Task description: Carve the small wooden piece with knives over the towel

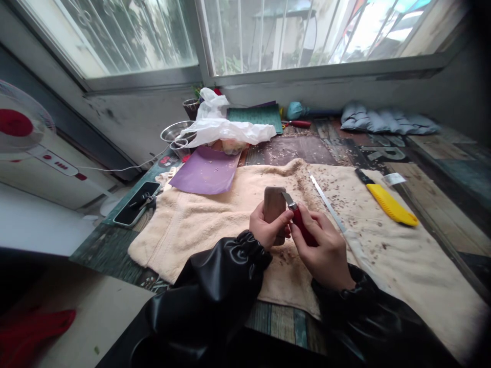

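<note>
My left hand (266,229) is closed round a small brown block (274,201) with rounded corners, which looks like wood, and holds it upright. My right hand (321,248) grips a red-handled carving knife (304,225). The knife's short blade lies at the block's upper right edge, and my left thumb reaches toward the knife's collar. Beneath both hands a beige towel (215,225) covers the table, strewn with brown shavings (341,191) on its right part. To the right of my right hand lies a thin pale strip (326,197), perhaps a blade or ruler.
A yellow-handled cutter (391,204) lies on the towel's right. Purple sheet (209,171), white plastic bag (238,132) and metal bowl (174,134) stand behind. A phone (137,204) with keys is at left, a fan (23,128) beyond. Grey padded packs (387,120) line the wall.
</note>
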`<state>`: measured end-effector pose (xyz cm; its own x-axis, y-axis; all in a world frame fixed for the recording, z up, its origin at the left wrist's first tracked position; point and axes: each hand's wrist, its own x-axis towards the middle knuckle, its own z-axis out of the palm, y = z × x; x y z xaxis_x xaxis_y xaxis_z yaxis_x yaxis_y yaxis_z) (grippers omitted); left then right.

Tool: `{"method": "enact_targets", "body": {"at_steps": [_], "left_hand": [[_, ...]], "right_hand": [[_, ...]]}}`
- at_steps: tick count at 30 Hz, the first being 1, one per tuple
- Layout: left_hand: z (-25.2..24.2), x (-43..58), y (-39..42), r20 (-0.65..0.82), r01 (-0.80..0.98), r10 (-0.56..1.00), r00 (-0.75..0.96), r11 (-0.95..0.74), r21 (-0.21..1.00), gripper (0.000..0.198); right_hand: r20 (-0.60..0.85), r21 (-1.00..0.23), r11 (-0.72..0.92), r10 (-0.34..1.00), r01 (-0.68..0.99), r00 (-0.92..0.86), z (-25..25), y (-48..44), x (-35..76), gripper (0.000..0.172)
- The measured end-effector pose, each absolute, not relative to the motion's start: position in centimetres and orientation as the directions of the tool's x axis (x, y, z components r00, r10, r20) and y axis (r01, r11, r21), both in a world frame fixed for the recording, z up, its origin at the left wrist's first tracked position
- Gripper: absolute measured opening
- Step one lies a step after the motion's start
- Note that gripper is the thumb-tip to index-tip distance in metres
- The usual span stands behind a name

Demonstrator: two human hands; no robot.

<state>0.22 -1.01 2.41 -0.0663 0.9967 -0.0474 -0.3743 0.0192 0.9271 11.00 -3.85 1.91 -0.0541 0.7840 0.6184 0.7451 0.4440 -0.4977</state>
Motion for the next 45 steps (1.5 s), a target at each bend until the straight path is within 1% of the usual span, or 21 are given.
{"method": "enact_targets", "body": {"at_steps": [9,13,19,24,28,33,39,41,45], "left_hand": [[2.44,0.28,-1.00,-0.080,-0.372,0.995,-0.051,0.055,0.927,0.037],[2.47,0.10,-0.99,-0.054,-0.346,0.996,-0.064,0.029,0.938,0.036],[2.30,-0.01,-1.13,-0.021,-0.339,1.000,-0.015,0.015,0.941,0.036],[2.51,0.03,-1.22,-0.013,-0.317,1.000,0.006,0.014,0.948,0.036],[2.53,0.04,-1.18,-0.017,-0.340,1.000,-0.001,0.016,0.940,0.036],[2.44,-0.14,-1.08,-0.045,-0.362,0.997,0.067,0.066,0.930,0.037],[2.57,-0.39,-1.05,-0.104,-0.342,0.987,0.121,0.140,0.929,0.037],[2.55,-0.35,-1.04,-0.106,-0.342,0.988,0.108,0.137,0.930,0.038],[2.39,-0.15,-0.99,-0.082,-0.345,0.996,0.026,0.086,0.935,0.043]], "right_hand": [[0.635,-0.493,0.433,0.772,0.755,-0.029,1.97,-3.90,10.90,0.047],[0.623,-0.509,0.426,0.782,0.748,-0.022,2.14,-3.92,10.90,0.045],[0.626,-0.517,0.440,0.779,0.734,-0.026,2.17,-4.00,10.93,0.046],[0.636,-0.517,0.434,0.772,0.738,-0.008,2.23,-4.03,10.85,0.045],[0.637,-0.519,0.435,0.771,0.736,-0.007,2.31,-4.05,10.86,0.044],[0.646,-0.518,0.446,0.763,0.730,-0.007,2.32,-4.12,10.91,0.045],[0.651,-0.527,0.446,0.759,0.724,0.007,2.34,-4.16,10.93,0.046],[0.651,-0.524,0.446,0.759,0.726,0.003,2.34,-4.13,10.97,0.046],[0.644,-0.512,0.435,0.765,0.741,-0.005,2.35,-4.10,11.00,0.043]]}}
